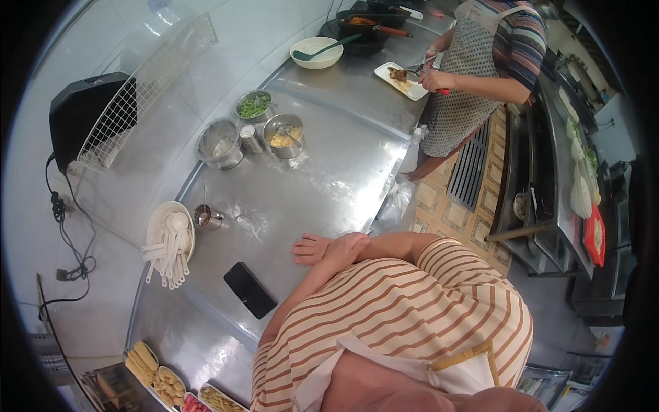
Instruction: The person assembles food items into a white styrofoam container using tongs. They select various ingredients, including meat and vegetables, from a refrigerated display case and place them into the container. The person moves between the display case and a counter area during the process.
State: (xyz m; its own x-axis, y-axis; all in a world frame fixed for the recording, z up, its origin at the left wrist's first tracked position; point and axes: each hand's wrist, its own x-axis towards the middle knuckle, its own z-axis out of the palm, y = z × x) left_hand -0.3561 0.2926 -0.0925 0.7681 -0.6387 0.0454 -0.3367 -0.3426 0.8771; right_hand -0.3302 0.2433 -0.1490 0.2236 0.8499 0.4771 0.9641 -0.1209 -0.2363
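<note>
My right hand [312,248] lies on the steel counter [329,185] near its front edge, fingers a little apart, holding nothing. Across my right wrist rests my left hand [349,248], its fingers stretched over the forearm. A black phone [249,290] lies flat to the left of my hands, touched by neither. Farther left stands a small metal cup [208,217] of dark sauce with a spoon in it. Beside that, a white bowl [187,210] is heaped with white spoons [171,247]. White powder marks the counter near the cup.
Metal pots [283,136] with food and greens stand at the back, near a cream bowl [317,53] with a green utensil. At the far right, a person in an apron [456,103] works metal tools over a white plate [406,81]. Food trays [168,386] sit at the lower left.
</note>
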